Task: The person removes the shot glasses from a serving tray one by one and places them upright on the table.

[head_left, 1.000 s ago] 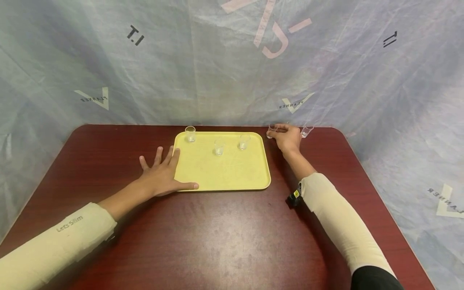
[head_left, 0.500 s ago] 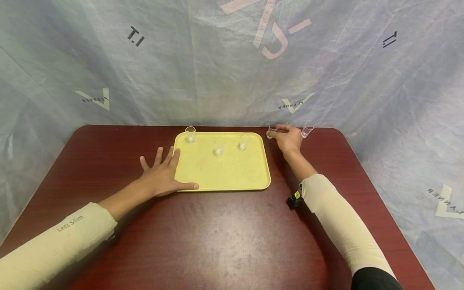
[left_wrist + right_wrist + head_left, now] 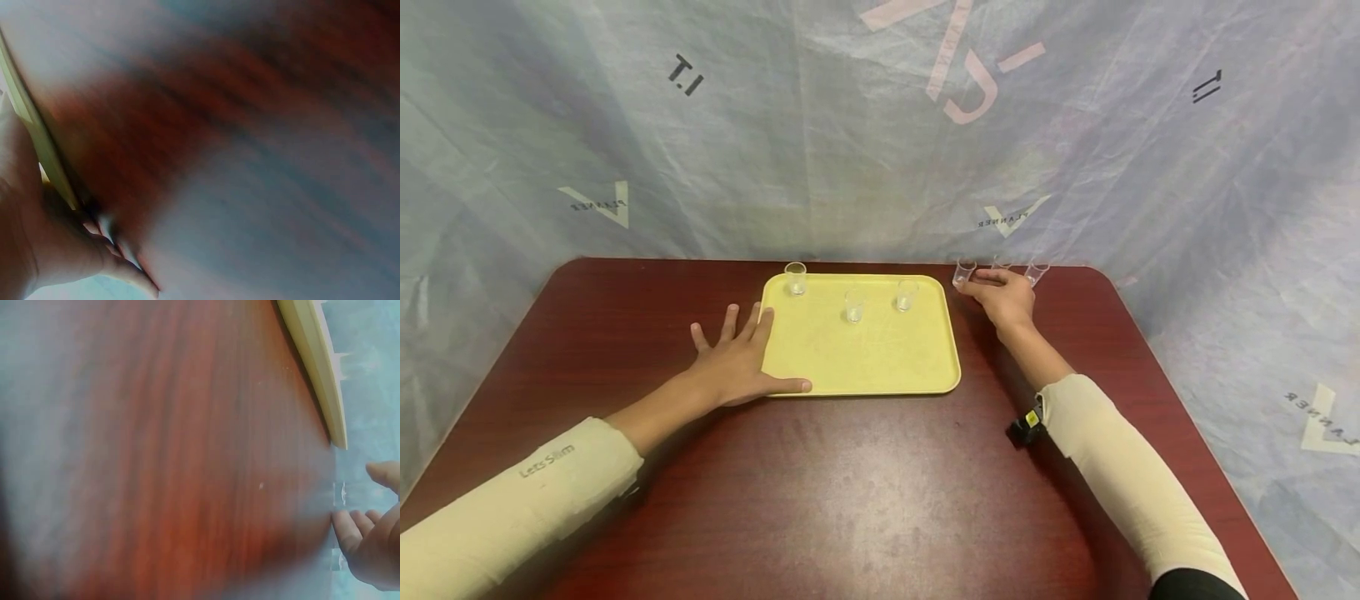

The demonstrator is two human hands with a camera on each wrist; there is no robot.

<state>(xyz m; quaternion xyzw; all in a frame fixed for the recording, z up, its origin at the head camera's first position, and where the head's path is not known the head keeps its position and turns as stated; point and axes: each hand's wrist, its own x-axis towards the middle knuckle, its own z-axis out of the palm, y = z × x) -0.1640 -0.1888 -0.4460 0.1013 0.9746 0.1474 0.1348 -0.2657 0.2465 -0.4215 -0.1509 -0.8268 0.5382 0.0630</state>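
My left hand rests with spread fingers over the left edge of the yellow tray, its thumb along the front rim. Three small clear glasses stand upright on that tray: a back-left glass, a middle glass and a right one. Off the tray at the back right, my right hand is beside a clear glass. In the right wrist view, a gap separates the thumb from the fingers, with a glass showing beyond.
Behind the right hand are a partly hidden glass and another glass to its right, near the back edge of the dark red table. A grey printed sheet hangs behind and at the sides.
The right hand has let go of the glass and drawn back slightly to the right, uncovering more of the glass behind it. My left hand and the tray have stayed put.
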